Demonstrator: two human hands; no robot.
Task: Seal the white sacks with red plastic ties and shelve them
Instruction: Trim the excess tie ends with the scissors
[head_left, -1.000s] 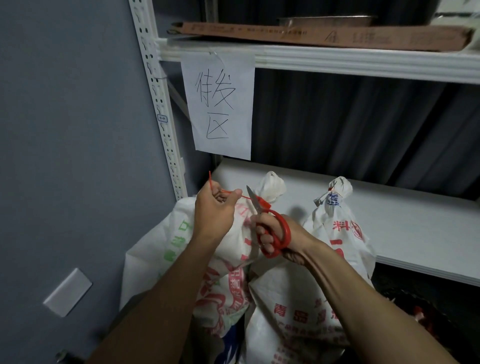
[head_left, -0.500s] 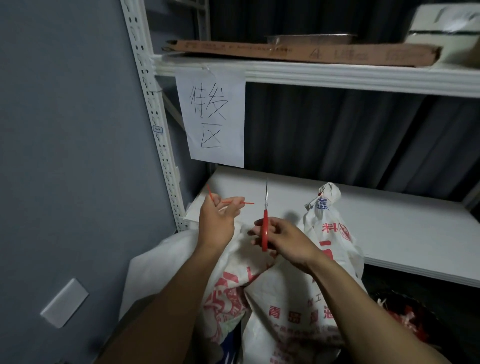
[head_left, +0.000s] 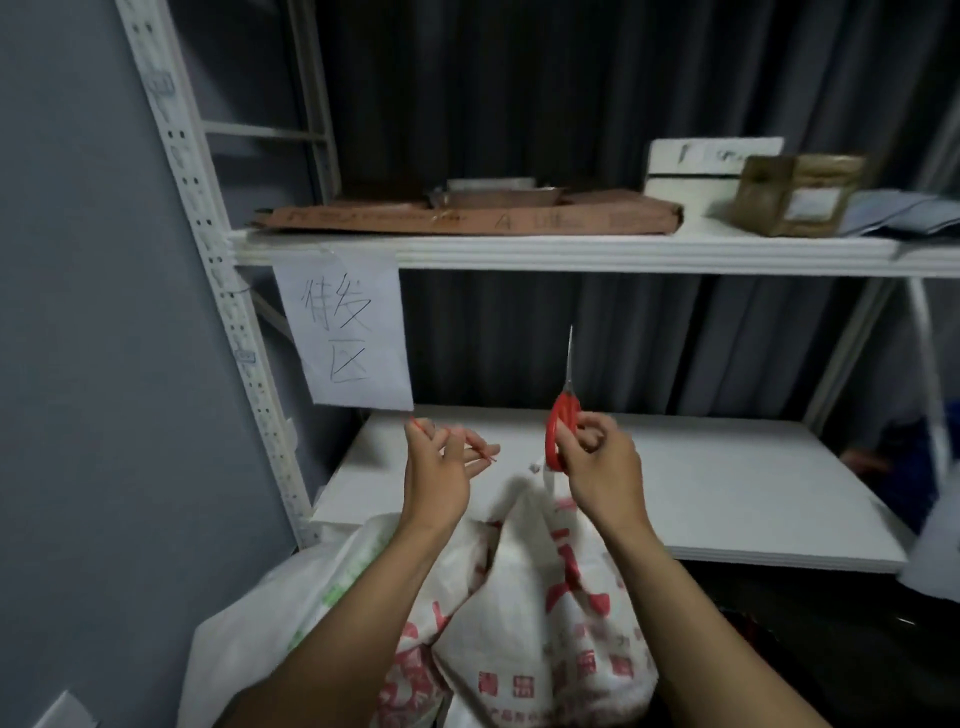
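Two white sacks with red print stand in front of the shelf, the left sack (head_left: 343, 587) and the right sack (head_left: 540, 597), their tops partly hidden behind my forearms. My left hand (head_left: 441, 478) is raised above them and pinches a thin red tie offcut (head_left: 480, 453). My right hand (head_left: 597, 467) grips red-handled scissors (head_left: 561, 426) with the blades closed and pointing straight up. The white lower shelf (head_left: 727, 483) lies just behind both hands.
A paper sign (head_left: 345, 332) with handwriting hangs from the upper shelf (head_left: 571, 254). On that shelf lie flat cardboard (head_left: 467, 218), a white box (head_left: 701, 171) and a brown box (head_left: 795, 195). The perforated shelf post (head_left: 228, 291) and grey wall stand at the left.
The scissors came away from the sack's tie and now point upward. Both hands lifted off the sacks, the left one keeping the cut red piece. My view tilted up.
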